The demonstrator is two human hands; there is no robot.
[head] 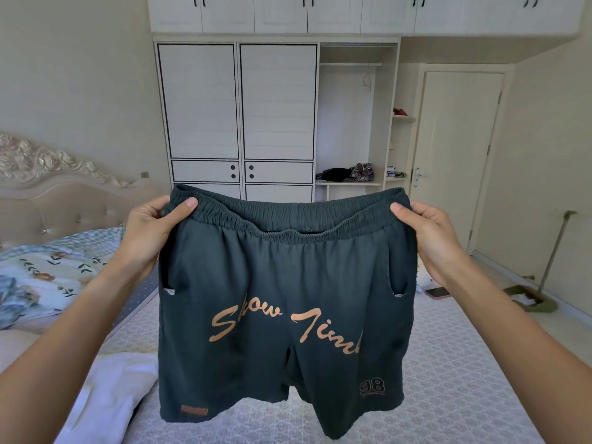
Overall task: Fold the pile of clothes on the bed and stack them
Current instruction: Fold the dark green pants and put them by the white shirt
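Left hand [150, 230] and right hand [431, 233] each pinch a waistband corner of the dark green shorts [282, 302], held up over the bed [448, 363]. Waistband runs level, legs hanging; likely next fold is side to side, either hand equally placed.

both hands, left hand [150, 232] and right hand [429, 235], hold dark green shorts [282, 299] up by the waistband.
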